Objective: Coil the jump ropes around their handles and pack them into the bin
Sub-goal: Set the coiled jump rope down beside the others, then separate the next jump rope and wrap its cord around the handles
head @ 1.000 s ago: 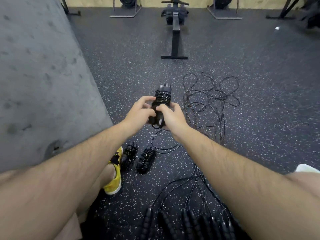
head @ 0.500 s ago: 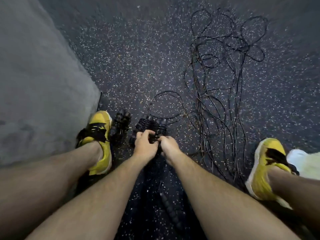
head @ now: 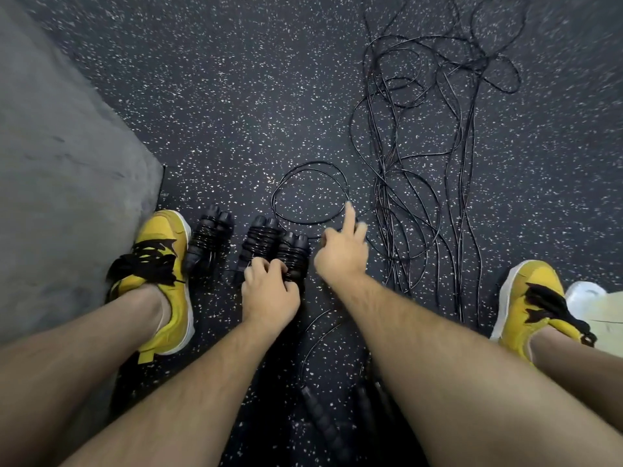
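Three coiled black jump ropes lie side by side on the speckled floor: one (head: 209,239) by my left shoe, one (head: 261,242) in the middle, and one (head: 294,256) on the right. My left hand (head: 269,291) has its fingers curled on the near end of the right bundle. My right hand (head: 342,251) hovers just right of the bundles, index finger stretched toward a loose rope loop (head: 310,195), holding nothing. A tangle of loose black ropes (head: 421,170) spreads to the right. Uncoiled handles (head: 323,423) lie between my forearms.
A grey padded block (head: 67,170) fills the left side. My yellow shoes sit at the left (head: 161,274) and right (head: 536,298). A pale object (head: 600,308) shows at the right edge behind the right shoe. No bin is in view.
The coiled bundle went from mid-air down to the floor beside the other two. My right hand has come off it and moved right, with the index finger out. The view tilted downward.
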Demonstrator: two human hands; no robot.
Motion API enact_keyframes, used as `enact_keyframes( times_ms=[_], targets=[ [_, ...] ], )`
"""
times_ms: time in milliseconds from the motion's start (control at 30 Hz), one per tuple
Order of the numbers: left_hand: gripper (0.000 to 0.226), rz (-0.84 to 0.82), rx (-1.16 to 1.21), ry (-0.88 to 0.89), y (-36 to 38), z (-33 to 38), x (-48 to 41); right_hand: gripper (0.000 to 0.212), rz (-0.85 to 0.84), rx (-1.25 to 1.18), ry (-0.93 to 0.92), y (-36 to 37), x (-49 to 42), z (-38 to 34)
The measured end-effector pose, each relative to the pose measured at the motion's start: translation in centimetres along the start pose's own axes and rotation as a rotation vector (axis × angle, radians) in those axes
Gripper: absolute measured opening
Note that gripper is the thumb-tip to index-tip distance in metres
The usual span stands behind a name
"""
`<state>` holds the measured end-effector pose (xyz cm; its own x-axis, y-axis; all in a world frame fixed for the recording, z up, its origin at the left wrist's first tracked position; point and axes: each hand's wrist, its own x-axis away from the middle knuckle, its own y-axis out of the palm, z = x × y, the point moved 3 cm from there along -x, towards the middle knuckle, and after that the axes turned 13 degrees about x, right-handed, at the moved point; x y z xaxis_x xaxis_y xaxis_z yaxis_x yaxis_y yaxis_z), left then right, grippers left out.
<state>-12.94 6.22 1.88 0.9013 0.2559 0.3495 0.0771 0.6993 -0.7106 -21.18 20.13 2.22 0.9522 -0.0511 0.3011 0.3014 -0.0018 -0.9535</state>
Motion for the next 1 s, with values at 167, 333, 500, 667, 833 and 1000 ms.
enact_keyframes(
  times_ms=[167, 333, 500, 667, 833, 1000],
  targets=[
    [0.026, 0.077, -0.018, 0.070, 0.3, 1.4, -0.7, 0.039, -0.252, 0.292, -0.077, -0.6, -4.7, 2.8],
    [0.022, 0.035, 0.020, 0.065, 0.8, 3.2, -1.0, 0.037, -0.234, 0.230, -0.283, -1.1, -4.5, 3.8],
    [0.019, 0.042, 0.076, 0.141, 0.1, 6.2, -0.3, 0.038, -0.013, -0.181, -0.132, -5.4, -1.5, 6.3],
    [0.032, -0.201, 0.399, 0.193, 0.0, 13.4, 1.5, 0.050, 0.120, -0.535, -0.069, -13.1, 1.5, 8.5],
    [0.035, -0.385, 0.725, 0.192, -1.8, 21.8, 6.1, 0.046, 0.228, -0.991, -0.057, -21.9, 4.5, 9.9],
    [0.020, -0.357, 0.776, 0.363, -6.6, 27.6, 11.2, 0.037, 0.309, -1.200, -0.038, -31.1, 8.0, 12.0]
  ],
)
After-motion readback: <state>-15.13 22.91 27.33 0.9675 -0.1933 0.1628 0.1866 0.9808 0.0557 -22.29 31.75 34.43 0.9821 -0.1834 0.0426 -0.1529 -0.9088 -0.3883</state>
